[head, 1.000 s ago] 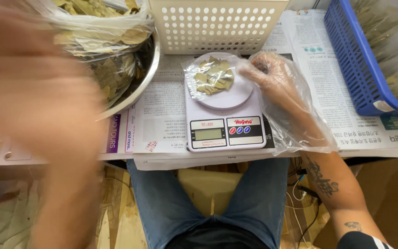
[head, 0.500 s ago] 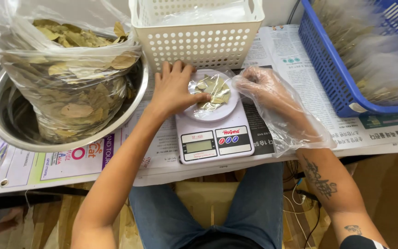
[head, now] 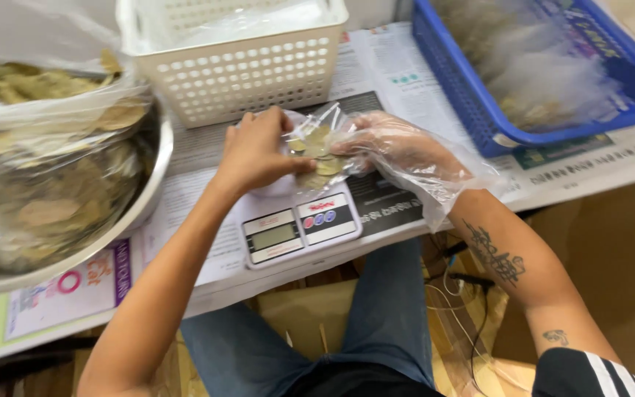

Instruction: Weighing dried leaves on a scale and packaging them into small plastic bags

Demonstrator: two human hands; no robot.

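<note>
Together two hands (head: pixel 259 151) (head: pixel 395 143) grip one leaf packet (head: pixel 317 151) above one scale (head: pixel 299 228).

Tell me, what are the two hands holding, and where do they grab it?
Both hold a small clear bag of dried leaves over the scale: the left hand at its left edge, the gloved right hand at its right edge.
</note>
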